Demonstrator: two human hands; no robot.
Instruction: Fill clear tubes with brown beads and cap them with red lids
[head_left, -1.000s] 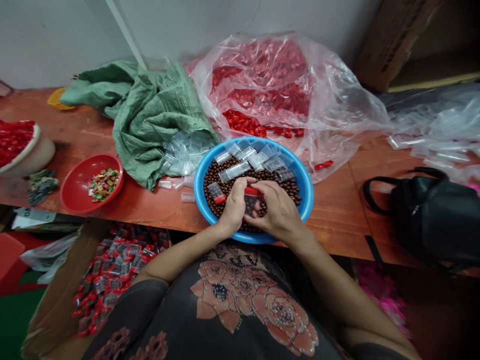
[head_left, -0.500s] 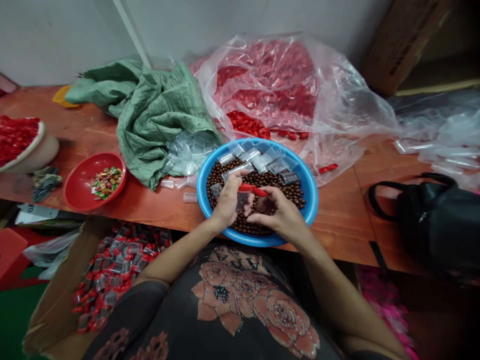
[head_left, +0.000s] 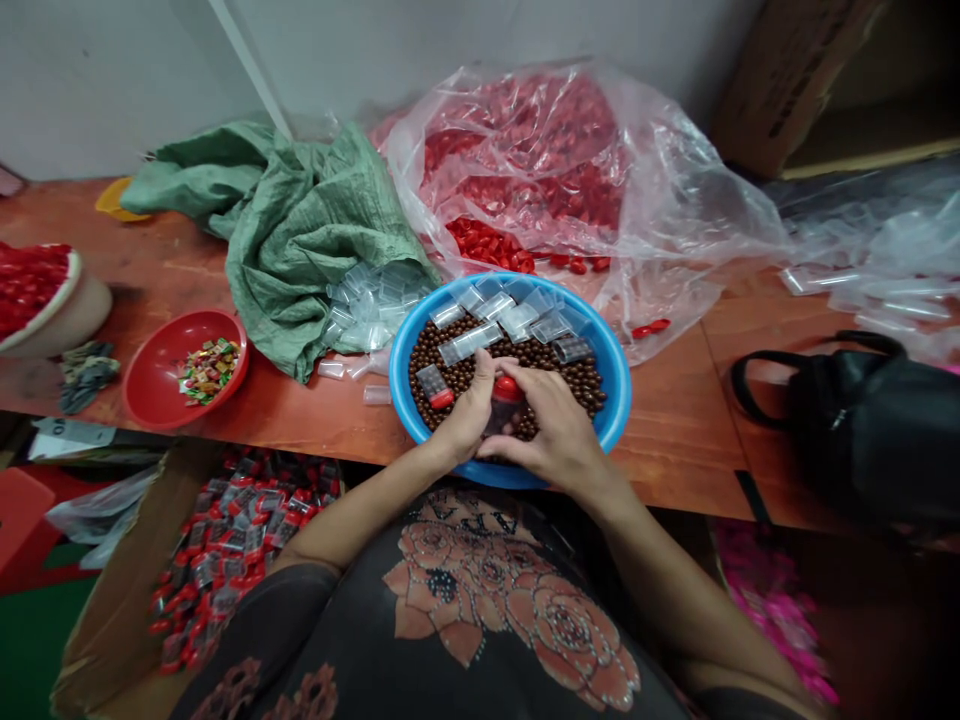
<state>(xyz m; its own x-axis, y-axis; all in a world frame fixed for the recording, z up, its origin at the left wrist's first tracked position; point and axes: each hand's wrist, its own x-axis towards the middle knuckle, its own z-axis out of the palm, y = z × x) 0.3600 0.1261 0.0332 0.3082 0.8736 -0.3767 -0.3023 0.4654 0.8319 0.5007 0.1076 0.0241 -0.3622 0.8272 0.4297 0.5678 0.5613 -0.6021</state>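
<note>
Over the near part of a blue basin (head_left: 624, 385), two hands are holding one small red-capped container (head_left: 505, 390).
The left hand (head_left: 466, 412) is curling partly closed along the container's left side, its fingertips mostly hidden; the right hand (head_left: 559, 415) is curving in a C around it, fingers by the cap and thumb by the near end. Brown balls (head_left: 583, 380) are filling the basin; clear tubes (head_left: 517, 320) are lying on them at the far side, and another capped container (head_left: 433, 384) is lying to the left. On the table (head_left: 667, 440), a red bowl (head_left: 150, 370) is standing left, a clear plastic bag (head_left: 675, 190) of red pieces is sprawling far, and a black bag (head_left: 862, 440) is sitting right.
</note>
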